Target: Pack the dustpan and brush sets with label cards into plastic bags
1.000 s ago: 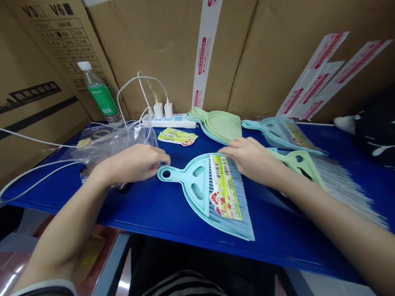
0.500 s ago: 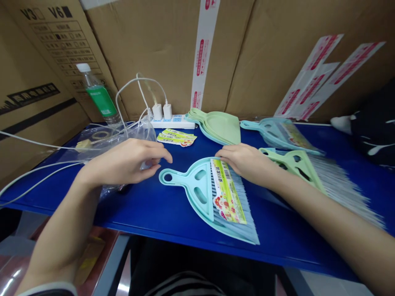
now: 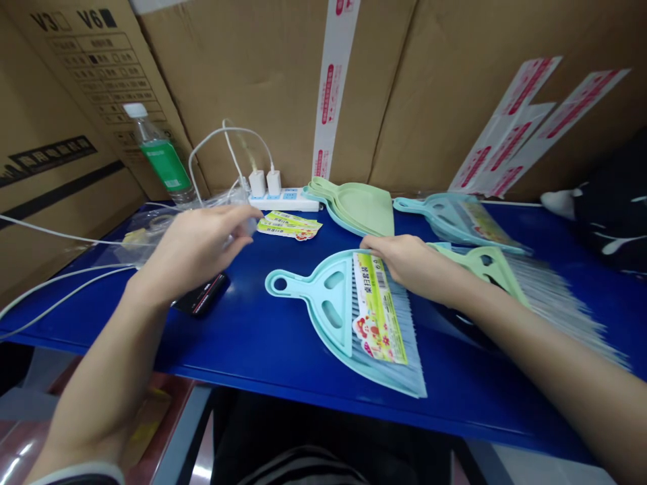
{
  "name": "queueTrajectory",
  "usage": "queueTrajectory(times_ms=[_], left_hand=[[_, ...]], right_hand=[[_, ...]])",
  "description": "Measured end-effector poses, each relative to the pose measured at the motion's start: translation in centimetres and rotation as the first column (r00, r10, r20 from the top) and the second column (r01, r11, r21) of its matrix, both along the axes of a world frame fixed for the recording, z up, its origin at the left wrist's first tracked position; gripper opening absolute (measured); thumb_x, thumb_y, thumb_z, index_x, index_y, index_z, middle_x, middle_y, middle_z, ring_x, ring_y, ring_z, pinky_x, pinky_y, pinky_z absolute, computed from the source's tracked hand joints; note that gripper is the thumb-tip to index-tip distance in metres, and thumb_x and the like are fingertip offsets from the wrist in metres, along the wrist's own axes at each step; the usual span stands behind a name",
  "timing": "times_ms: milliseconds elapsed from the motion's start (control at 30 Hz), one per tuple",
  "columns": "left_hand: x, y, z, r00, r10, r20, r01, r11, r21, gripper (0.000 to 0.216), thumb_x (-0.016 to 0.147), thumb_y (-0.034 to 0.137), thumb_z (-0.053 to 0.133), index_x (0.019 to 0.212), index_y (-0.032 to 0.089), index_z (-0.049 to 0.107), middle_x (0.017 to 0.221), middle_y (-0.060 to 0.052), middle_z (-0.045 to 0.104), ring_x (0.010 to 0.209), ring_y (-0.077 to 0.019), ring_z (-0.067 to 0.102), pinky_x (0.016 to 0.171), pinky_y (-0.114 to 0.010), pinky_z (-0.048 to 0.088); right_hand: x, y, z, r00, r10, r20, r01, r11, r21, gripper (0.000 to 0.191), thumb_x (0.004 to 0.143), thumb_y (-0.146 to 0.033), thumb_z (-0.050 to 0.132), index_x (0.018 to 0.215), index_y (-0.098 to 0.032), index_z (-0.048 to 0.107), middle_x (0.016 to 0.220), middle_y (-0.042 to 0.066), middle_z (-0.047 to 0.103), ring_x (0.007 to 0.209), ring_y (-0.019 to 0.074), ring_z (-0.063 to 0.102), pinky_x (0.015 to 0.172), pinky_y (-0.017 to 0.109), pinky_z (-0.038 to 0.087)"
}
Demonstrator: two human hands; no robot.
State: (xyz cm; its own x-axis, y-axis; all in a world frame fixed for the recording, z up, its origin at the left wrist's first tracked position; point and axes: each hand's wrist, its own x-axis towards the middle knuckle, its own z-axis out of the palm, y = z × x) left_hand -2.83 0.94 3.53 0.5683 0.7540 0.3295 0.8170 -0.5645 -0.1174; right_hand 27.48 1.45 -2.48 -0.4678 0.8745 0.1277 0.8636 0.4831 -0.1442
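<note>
A light-blue dustpan (image 3: 331,343) lies on the blue table with a matching hand brush (image 3: 336,286) nested in it. Over the bristles is a yellow-green label card (image 3: 379,316). My right hand (image 3: 404,263) is closed on the set's far corner, by the top end of the card. To the left, my left hand (image 3: 202,246) is raised over the table with thumb and fingers curled together. Something clear and whitish shows between them, apparently part of the clear plastic bag (image 3: 136,229) behind. A black flat box-like item (image 3: 205,294) lies below this hand.
Behind are more label cards (image 3: 288,225), stacked green dustpans (image 3: 366,205) and a bagged blue set (image 3: 455,215). A green brush (image 3: 485,266) lies right. A power strip (image 3: 288,201), white cables and a bottle (image 3: 164,162) stand back left, before cardboard walls (image 3: 263,74).
My left hand has moved left and away from the dustpan handle, with some clear plastic shifting, uncovering the black item. The dustpan set has shifted slightly right under my right hand.
</note>
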Motion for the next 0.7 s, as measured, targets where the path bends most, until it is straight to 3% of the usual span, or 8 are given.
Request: queueTrajectory(times_ms=[100,200,367,533,600,700], left_hand=[[0.3,-0.4,0.4,0.988,0.135,0.074,-0.146,0.973,0.176,0.028,0.097,0.028,0.039,0.120,0.024,0.053,0.103,-0.002,0.069,0.084,-0.0164,0.060,0.071,-0.029,0.046],[0.7,-0.7,0.6,0.979,0.158,0.129,-0.185,0.954,0.237,0.029,0.100,0.031,0.036,0.121,0.023,0.054,0.105,-0.003,0.068,0.088,-0.0176,0.061,0.073,-0.031,0.047],[0.9,-1.3,-0.2,0.995,-0.052,0.084,0.028,0.964,0.265,0.027,0.100,0.034,0.040,0.113,0.029,0.063,0.090,0.002,0.071,0.080,-0.0147,0.063,0.074,-0.029,0.048],[0.8,-1.7,-0.5,0.942,-0.305,0.139,0.289,0.949,0.126,0.024,0.098,0.033,0.046,0.113,0.032,0.065,0.091,0.002,0.074,0.077,-0.0125,0.067,0.070,-0.024,0.050],[0.9,-1.5,-0.5,0.934,-0.324,0.149,0.328,0.945,-0.004,0.028,0.098,0.029,0.044,0.119,0.029,0.063,0.096,0.000,0.074,0.079,-0.0130,0.068,0.071,-0.023,0.051],[1.0,-0.6,-0.7,0.957,-0.279,0.085,0.290,0.938,-0.190,0.034,0.093,0.021,0.045,0.123,0.024,0.060,0.098,-0.002,0.075,0.081,-0.0150,0.070,0.073,-0.024,0.051]], right_hand=[[0.0,0.0,-0.1,1.000,-0.001,0.002,0.001,1.000,0.013,0.024,0.069,0.000,0.041,0.075,-0.022,0.048,0.062,0.000,0.058,0.054,0.0138,0.054,0.049,0.022,0.032],[0.0,0.0,-0.1,1.000,0.000,0.001,0.000,1.000,0.017,0.023,0.071,-0.001,0.041,0.076,-0.022,0.049,0.061,-0.001,0.057,0.054,0.0140,0.054,0.049,0.022,0.032],[0.0,0.0,0.0,1.000,-0.017,0.004,0.017,1.000,-0.005,0.024,0.070,0.001,0.040,0.076,-0.022,0.046,0.063,-0.001,0.055,0.055,0.0138,0.053,0.050,0.022,0.032],[-0.1,-0.1,0.4,1.000,-0.027,-0.010,0.026,0.998,-0.058,0.026,0.069,0.002,0.039,0.073,-0.023,0.040,0.062,-0.002,0.054,0.055,0.0134,0.052,0.051,0.022,0.032],[-0.1,-0.1,0.5,1.000,-0.026,-0.012,0.025,0.997,-0.077,0.026,0.069,0.003,0.039,0.073,-0.023,0.040,0.062,-0.002,0.054,0.055,0.0136,0.052,0.051,0.022,0.033],[0.1,-0.1,0.6,0.999,0.000,-0.032,-0.003,0.996,-0.093,0.024,0.071,0.001,0.040,0.072,-0.023,0.041,0.062,-0.002,0.054,0.056,0.0137,0.053,0.051,0.022,0.034]])
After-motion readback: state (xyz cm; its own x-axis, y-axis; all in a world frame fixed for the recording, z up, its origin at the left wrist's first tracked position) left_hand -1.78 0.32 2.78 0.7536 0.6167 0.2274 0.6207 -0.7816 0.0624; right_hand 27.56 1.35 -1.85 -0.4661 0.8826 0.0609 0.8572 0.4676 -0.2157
